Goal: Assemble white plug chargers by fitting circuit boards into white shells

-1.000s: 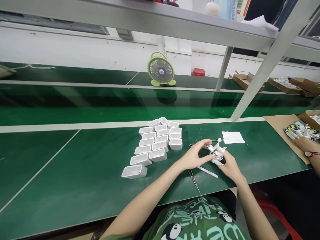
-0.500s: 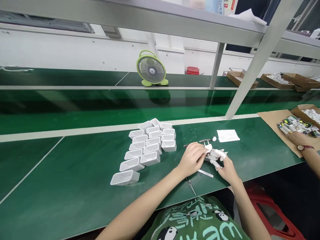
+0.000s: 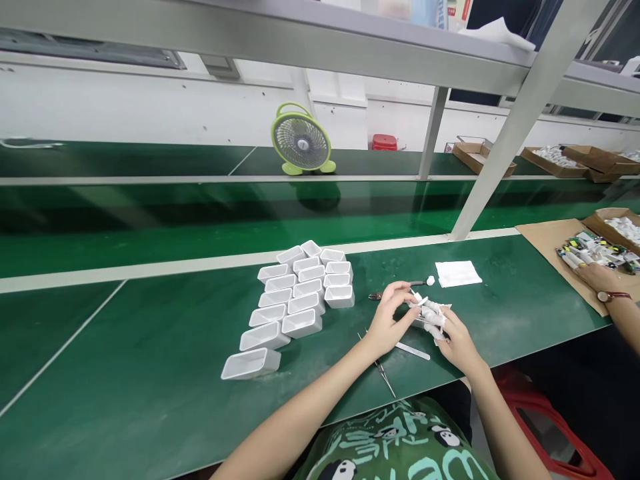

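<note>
Close together above the green bench, my two hands are at a small white power adapter (image 3: 423, 321) with metal prongs at its far end. My left hand (image 3: 391, 325) has its thumb and fingers curled at the plug end. From the other side my right hand (image 3: 461, 343) grips the adapter, its fingertips wrapped in white coverings. The fingers partly hide the adapter's inside. Pliers (image 3: 375, 295) lie just beyond my left hand, near a small white piece (image 3: 431, 281). Nearer to me are tweezers (image 3: 384, 379) and a flat pale strip (image 3: 414, 351).
Rows of white open plastic cases (image 3: 266, 335) stand to the left. A white paper sheet (image 3: 458, 273) lies beyond my right hand. At right, a co-worker's hand (image 3: 595, 277) touches circuit boards (image 3: 600, 250) on cardboard. A slanted metal post (image 3: 500, 153) and a green fan (image 3: 303, 141) stand farther back.
My left fingers have lifted and spread a little at the plug end. My right fingers have closed in around the adapter. The view has shifted slightly.
</note>
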Available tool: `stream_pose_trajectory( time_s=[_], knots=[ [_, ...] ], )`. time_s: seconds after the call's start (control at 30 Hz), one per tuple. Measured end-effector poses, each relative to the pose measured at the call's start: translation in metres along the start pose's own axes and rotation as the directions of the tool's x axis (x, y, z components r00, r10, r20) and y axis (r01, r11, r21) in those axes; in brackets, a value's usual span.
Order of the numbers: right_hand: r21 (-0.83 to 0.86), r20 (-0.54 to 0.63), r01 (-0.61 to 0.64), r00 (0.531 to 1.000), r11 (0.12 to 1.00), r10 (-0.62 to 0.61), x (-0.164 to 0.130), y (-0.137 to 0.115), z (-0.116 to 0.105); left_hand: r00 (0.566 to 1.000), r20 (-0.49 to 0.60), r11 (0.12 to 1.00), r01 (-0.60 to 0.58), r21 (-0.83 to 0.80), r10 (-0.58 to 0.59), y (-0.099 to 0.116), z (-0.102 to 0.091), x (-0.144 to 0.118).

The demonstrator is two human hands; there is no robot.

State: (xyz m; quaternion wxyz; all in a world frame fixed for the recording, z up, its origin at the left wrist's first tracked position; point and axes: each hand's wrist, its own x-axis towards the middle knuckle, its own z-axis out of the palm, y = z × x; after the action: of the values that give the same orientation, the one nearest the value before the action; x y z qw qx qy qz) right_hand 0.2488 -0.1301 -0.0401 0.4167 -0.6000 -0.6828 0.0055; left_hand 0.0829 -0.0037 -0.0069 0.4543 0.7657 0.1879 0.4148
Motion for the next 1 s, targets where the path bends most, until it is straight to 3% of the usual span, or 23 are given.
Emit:
stream_pose_trajectory(
  time_s=[0.17, 0.3, 0.47, 0.57, 0.7, 0.87, 1.0],
  knots=[
    [-0.034, -0.06, -0.095, 0.994, 0.995, 0.093, -0.006, 0.003, 0.007, 0.982, 0.056, 0.968, 0.186, -0.169, -0.179, -0.002, 0.01, 0.005],
    [-0.053, -0.064, -0.153, 0.987, 0.987, 0.15, -0.01, 0.006, 0.009, 0.97, 0.07, 0.945, 0.244, -0.217, -0.234, 0.003, 0.015, 0.005],
    [-0.06, -0.036, -0.184, 0.983, 0.981, 0.182, -0.01, 0.007, 0.006, 0.977, 0.156, 0.964, 0.178, -0.199, -0.148, 0.009, 0.006, 0.004],
    [-0.078, -0.028, -0.176, 0.984, 0.981, 0.174, -0.01, 0.006, 0.004, 0.964, 0.254, 0.98, 0.121, -0.157, -0.078, 0.01, -0.003, 0.004],
    [-0.104, -0.024, -0.134, 0.991, 0.986, 0.132, -0.01, 0.006, 0.003, 0.95, 0.309, 0.993, 0.066, -0.102, -0.032, 0.006, -0.009, 0.004],
    [-0.12, 0.026, -0.027, 0.999, 0.992, 0.03, -0.007, 0.007, -0.002, 0.952, 0.306, 0.998, 0.015, -0.065, 0.006, 0.001, -0.005, 0.002],
    [-0.124, 0.114, 0.074, 0.992, 0.99, -0.06, 0.003, 0.006, -0.01, 0.971, 0.238, 0.998, -0.011, -0.062, 0.025, -0.001, -0.001, -0.004]
  ],
)
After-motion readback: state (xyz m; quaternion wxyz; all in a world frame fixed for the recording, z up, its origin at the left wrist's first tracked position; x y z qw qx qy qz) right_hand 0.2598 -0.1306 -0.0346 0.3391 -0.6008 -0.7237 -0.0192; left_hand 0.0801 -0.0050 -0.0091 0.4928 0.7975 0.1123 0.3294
